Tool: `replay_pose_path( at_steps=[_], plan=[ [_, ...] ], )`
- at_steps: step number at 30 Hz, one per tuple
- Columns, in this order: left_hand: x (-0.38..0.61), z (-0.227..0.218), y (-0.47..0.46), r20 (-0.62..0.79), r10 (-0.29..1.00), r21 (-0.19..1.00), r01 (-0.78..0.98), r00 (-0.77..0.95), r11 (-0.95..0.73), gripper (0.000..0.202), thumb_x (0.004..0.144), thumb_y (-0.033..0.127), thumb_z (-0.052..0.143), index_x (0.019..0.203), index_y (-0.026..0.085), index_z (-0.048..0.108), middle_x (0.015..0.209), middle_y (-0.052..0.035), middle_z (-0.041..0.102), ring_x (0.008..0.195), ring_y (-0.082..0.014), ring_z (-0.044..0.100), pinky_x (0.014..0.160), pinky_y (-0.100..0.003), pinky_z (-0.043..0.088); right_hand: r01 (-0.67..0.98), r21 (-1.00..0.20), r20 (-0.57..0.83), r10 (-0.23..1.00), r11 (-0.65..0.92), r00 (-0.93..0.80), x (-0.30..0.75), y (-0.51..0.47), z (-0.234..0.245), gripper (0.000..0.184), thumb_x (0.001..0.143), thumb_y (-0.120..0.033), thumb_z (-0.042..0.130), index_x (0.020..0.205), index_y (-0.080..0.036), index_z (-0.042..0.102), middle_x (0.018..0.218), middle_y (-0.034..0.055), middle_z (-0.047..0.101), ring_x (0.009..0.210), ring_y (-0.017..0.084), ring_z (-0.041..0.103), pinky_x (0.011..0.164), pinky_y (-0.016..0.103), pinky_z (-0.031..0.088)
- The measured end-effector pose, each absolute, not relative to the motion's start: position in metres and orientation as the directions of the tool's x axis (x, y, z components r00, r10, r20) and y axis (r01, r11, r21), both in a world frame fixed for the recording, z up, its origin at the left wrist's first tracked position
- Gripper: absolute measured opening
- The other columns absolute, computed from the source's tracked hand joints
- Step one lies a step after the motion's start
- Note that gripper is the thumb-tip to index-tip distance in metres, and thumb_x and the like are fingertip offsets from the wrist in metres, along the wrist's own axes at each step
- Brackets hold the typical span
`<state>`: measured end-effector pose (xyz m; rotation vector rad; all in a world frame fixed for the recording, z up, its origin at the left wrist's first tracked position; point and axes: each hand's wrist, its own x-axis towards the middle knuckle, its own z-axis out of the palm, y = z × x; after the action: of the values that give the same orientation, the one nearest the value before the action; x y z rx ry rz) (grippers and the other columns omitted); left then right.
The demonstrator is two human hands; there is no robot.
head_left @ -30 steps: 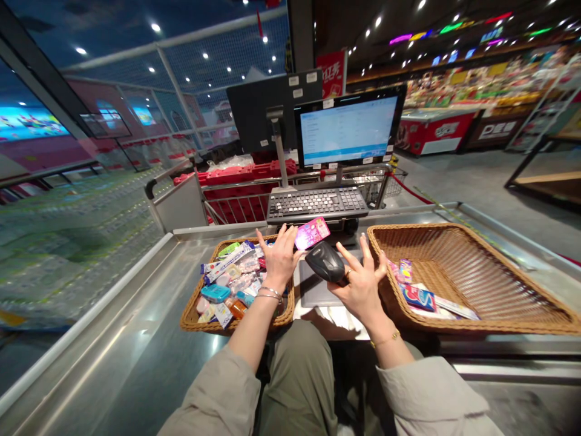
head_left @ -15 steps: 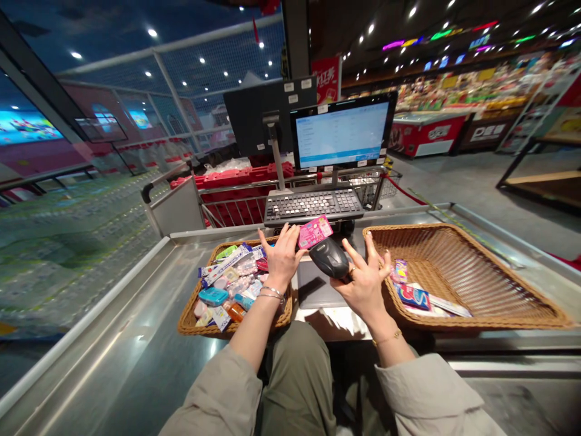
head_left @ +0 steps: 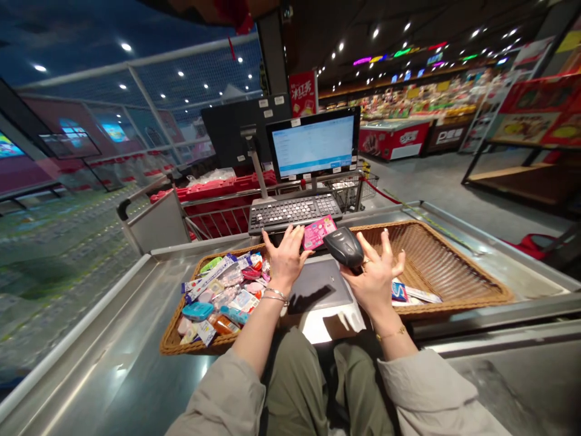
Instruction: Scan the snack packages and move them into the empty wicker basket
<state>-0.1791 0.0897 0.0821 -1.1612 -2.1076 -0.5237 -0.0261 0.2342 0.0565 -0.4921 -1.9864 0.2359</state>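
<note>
My left hand [head_left: 285,257] pinches a pink packet [head_left: 318,232] between thumb and fingers, just in front of the keyboard [head_left: 294,211]. My right hand [head_left: 376,277] grips a black handheld barcode scanner [head_left: 345,247], its other fingers spread, with the scanner head close beside the packet. A wicker basket [head_left: 170,336] on the left is full of several small packets. A larger wicker basket [head_left: 454,266] on the right holds a few packets [head_left: 399,292] near my right hand. A grey pad [head_left: 320,283] lies between the baskets, under my hands.
A lit monitor [head_left: 313,144] and a black customer display [head_left: 236,128] stand behind the keyboard. Red shopping baskets [head_left: 227,188] and a wire trolley [head_left: 354,184] sit beyond the steel counter [head_left: 113,339]. Store shelves and chest freezers [head_left: 393,138] fill the far right.
The view has swung to the right and tilted. Both hands rose slightly and kept the pink packet and scanner close together.
</note>
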Motion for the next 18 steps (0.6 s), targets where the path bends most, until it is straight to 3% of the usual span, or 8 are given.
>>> replay_pose_path(
  at_steps=[10,18],
  plan=[
    [-0.156,0.088,0.129,0.68,0.636,0.023,0.878,-0.365,0.479,0.06,0.094,0.042,0.062,0.149,0.025,0.047,0.145,-0.0128,0.06,0.14,-0.0336,0.05,0.12,-0.07,-0.014,0.316,-0.461,0.778,0.549,0.829,-0.305,-0.003,0.268,0.065,0.038,0.086,-0.051,0.059,0.104,-0.021,0.073,0.133,0.0144,0.067,0.152,0.037,0.026,0.119,0.068,0.005],
    [-0.138,0.082,0.167,0.676,0.675,0.014,0.921,-0.296,0.39,0.057,0.097,0.039,0.058,0.15,0.023,0.046,0.148,-0.0123,0.057,0.143,-0.0297,0.047,0.119,-0.066,-0.022,0.378,-0.559,0.736,0.651,0.738,-0.183,0.012,0.303,0.07,0.055,0.081,-0.046,0.061,0.129,-0.018,0.064,0.134,0.0174,0.065,0.15,0.038,0.028,0.117,0.071,0.001]
  ],
)
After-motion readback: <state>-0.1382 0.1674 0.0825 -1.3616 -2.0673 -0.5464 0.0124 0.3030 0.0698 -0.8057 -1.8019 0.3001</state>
